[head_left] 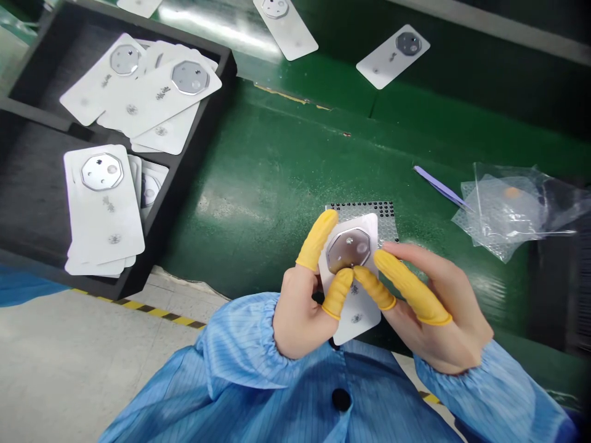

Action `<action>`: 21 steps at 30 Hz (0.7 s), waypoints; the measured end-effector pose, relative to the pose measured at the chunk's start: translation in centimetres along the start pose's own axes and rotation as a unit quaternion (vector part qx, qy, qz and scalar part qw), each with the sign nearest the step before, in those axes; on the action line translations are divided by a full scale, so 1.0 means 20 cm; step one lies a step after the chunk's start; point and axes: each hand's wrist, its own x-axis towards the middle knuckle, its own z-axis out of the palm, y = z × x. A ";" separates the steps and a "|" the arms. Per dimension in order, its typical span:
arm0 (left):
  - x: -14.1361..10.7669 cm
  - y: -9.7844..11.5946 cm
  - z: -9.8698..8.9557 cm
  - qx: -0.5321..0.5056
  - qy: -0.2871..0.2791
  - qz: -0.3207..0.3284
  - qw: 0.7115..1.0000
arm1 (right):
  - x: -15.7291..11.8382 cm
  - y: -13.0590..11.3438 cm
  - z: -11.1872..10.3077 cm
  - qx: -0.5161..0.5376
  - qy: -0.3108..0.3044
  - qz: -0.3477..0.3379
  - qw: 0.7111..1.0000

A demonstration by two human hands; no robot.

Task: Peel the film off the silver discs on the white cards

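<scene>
A white panel (pixel 364 311) with an octagonal metallic plate near its top lies tilted between my hands. My left hand (pixel 311 292), in yellow finger cots, grips the panel's left side, its thumb resting on the plate's lower edge. My right hand (pixel 422 301) is at the panel's right edge, with one cot-covered fingertip pressed on the lower rim of the plate beside the left thumb. Whether that fingertip holds a small part is hidden. Partly behind the panel lies a clear sheet (pixel 386 224) with rows of small black dots.
A black divided tray (pixel 184 178) at the left holds stacks of similar white panels (pixel 108 203). Two loose panels (pixel 392 56) lie at the back of the green table (pixel 258 184). Purple tweezers (pixel 441 187) touch clear plastic bags (pixel 512 209) at the right.
</scene>
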 end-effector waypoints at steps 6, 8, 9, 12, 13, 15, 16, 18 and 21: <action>0.03 0.04 0.00 -0.093 -0.030 -0.039 0.994 | 0.02 0.00 0.01 0.026 0.037 0.020 0.999; 0.03 0.05 0.00 -0.111 -0.035 -0.056 0.992 | 0.01 0.00 0.00 0.051 0.041 0.030 0.997; 0.03 0.06 0.00 -0.120 -0.038 -0.063 0.990 | 0.00 0.00 0.00 0.056 0.039 0.033 0.997; 0.03 0.07 -0.01 -0.151 -0.044 -0.082 0.984 | -0.03 0.00 -0.01 0.048 0.031 0.014 0.998; 0.03 0.07 -0.01 -0.160 -0.045 -0.087 0.982 | -0.04 0.00 -0.01 0.043 0.028 0.004 0.999; 0.03 0.08 0.00 -0.167 -0.039 -0.089 0.981 | -0.05 -0.01 0.00 0.034 0.016 -0.007 0.999; 0.03 0.08 0.00 -0.165 -0.032 -0.086 0.982 | -0.06 -0.02 0.01 0.030 0.009 -0.009 0.999; 0.02 0.08 0.01 -0.155 -0.023 -0.073 0.985 | -0.06 -0.02 0.03 0.025 0.002 -0.015 1.000; 0.01 0.06 0.01 -0.129 -0.013 -0.050 0.990 | -0.06 0.00 0.08 0.021 0.000 -0.034 0.999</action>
